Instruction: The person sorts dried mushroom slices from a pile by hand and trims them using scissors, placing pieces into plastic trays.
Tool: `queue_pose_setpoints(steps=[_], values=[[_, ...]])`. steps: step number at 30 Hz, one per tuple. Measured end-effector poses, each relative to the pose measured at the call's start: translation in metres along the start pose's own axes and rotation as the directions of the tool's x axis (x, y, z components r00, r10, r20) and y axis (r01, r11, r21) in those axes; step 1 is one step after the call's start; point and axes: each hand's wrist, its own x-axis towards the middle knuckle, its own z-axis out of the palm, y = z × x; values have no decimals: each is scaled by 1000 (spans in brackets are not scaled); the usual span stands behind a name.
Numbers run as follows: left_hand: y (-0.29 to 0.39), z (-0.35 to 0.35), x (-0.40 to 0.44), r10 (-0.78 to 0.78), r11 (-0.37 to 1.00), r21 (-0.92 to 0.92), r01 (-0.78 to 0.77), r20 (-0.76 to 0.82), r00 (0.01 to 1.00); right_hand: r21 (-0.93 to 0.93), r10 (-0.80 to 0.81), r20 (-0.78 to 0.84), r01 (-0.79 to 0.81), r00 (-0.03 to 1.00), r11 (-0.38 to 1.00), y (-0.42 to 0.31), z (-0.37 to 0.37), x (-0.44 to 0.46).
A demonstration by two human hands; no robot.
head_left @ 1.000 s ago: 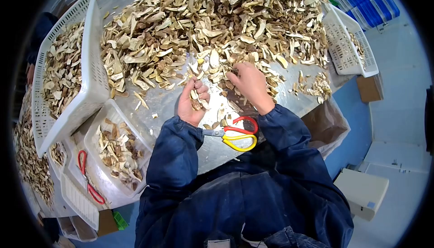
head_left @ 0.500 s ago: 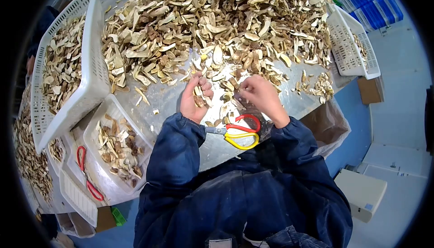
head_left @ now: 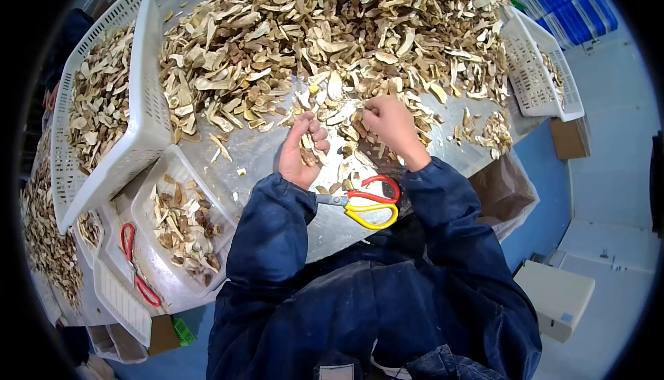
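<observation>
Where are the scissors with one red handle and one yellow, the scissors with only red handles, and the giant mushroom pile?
Red-and-yellow-handled scissors (head_left: 337,201): head view, metal beside the handles.
Red-handled scissors (head_left: 129,256): head view, base of the upper handle.
Sliced mushroom pile (head_left: 332,27): head view, middle.

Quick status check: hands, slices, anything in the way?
Left hand curled around several slices. Right hand over near edge of pile, fingers bent, grip unclear. Scissors between forearms, possibly a slight obstacle.
</observation>
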Motion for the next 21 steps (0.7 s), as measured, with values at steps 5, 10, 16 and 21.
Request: queue_pose_setpoints(steps=[5,10,16,21], values=[[-1,0,1,-4,1000,7,4,-6,1000,725,246,321,-405,914,557,15,-37,-4],[-1,4,-1,-72,996,53,72,1,997,929,224,355,-369,908,21,22,-60,-17],[-1,29,-12,-484,725,515,458,-92,870,813,281,306,-403,910,420,50,-64,-44],[-1,13,-8,-410,788,472,396,-78,909,408,300,21,-282,954,868,55,-50,-76]])
